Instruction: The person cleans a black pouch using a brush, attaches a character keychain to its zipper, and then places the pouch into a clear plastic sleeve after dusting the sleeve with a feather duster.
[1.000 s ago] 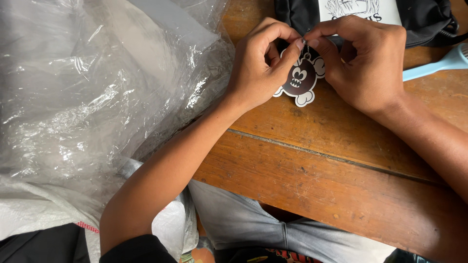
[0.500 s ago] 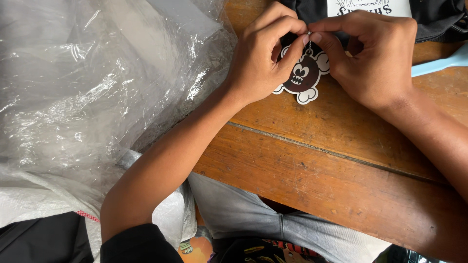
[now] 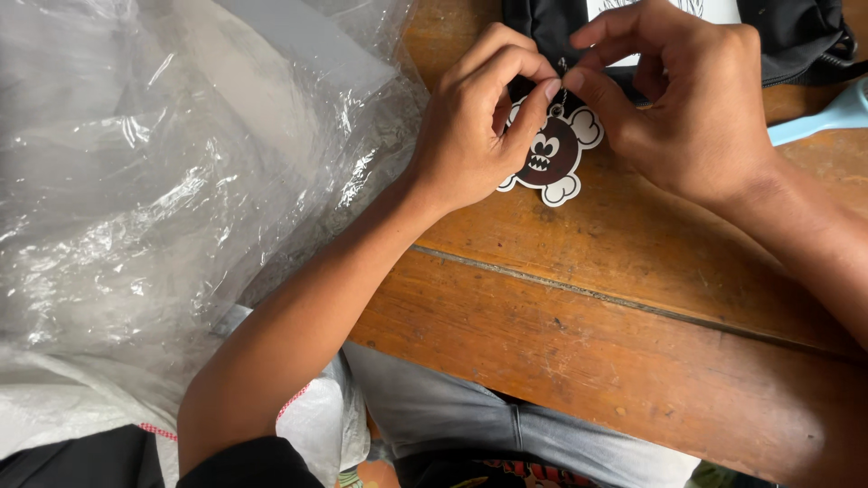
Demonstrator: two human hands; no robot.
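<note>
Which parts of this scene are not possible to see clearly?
Head view only:
- Small clasp above the cartoon tag: covered by the left hand and right hand.
- Black bag: cut by the top edge.
- Light blue object: cut by the right edge.
- Clear plastic sheet: contents unreadable.

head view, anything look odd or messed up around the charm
Nothing looks damaged or spilled. The charm lies flat on the wooden table below the black bag, with the left hand and right hand pinching at its top. The plastic beside it is crumpled.
</note>
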